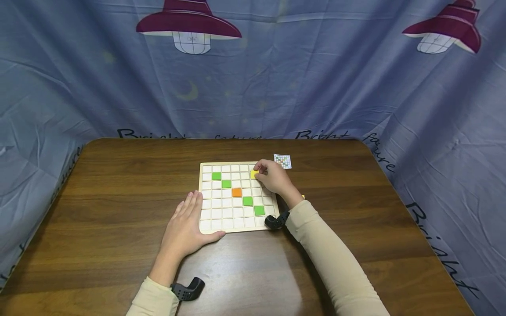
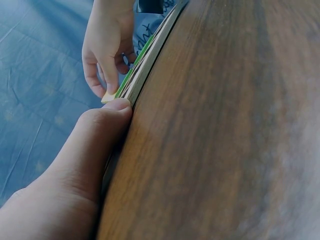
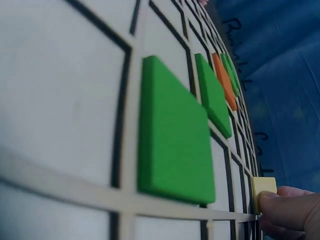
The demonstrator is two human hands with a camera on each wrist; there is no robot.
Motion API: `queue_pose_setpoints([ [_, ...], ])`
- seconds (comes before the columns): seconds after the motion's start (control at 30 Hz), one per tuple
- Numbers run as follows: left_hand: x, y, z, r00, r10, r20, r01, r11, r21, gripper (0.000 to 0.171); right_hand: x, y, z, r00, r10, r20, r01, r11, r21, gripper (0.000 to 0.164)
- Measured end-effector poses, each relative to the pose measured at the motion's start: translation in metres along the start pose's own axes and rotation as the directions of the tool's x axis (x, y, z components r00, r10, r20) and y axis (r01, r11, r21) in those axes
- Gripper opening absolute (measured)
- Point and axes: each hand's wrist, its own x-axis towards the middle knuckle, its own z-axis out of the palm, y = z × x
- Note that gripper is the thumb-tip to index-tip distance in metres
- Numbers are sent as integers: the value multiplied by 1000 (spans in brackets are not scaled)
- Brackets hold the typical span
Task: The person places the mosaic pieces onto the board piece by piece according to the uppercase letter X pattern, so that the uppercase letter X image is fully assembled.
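Observation:
A light wooden grid board with white cells lies on the table. Green tiles, such as one green tile, and a single orange tile form a diagonal across it. Between thumb and fingertips, my right hand pinches a yellow tile at the board's upper right, against the grid; whether it is fully seated in a cell I cannot tell. My left hand rests along the board's left side, fingers straight, with its thumb at the near edge.
A small printed card with a coloured grid lies beyond the board's far right corner, partly behind the right hand. Something yellow peeks out behind the right wrist. A blue curtain hangs past the table's far edge.

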Motion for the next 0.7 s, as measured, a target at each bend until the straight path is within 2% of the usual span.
queue_pose_setpoints([
  [0.23,0,0,0,1000,-4,8,4,1000,11,132,-2,0,0,1000,-17,19,19,994,-106,19],
  [0.37,0,1,0,1000,1,4,-1,1000,10,132,-9,1,-5,998,-39,41,44,992,-116,26],
  [0.57,0,1,0,1000,6,-1,-6,1000,12,132,-28,12,-24,998,-56,20,58,994,-97,31],
  [0.7,0,1,0,1000,7,-4,-7,1000,9,132,-45,24,-41,998,-42,50,48,992,-118,29],
])
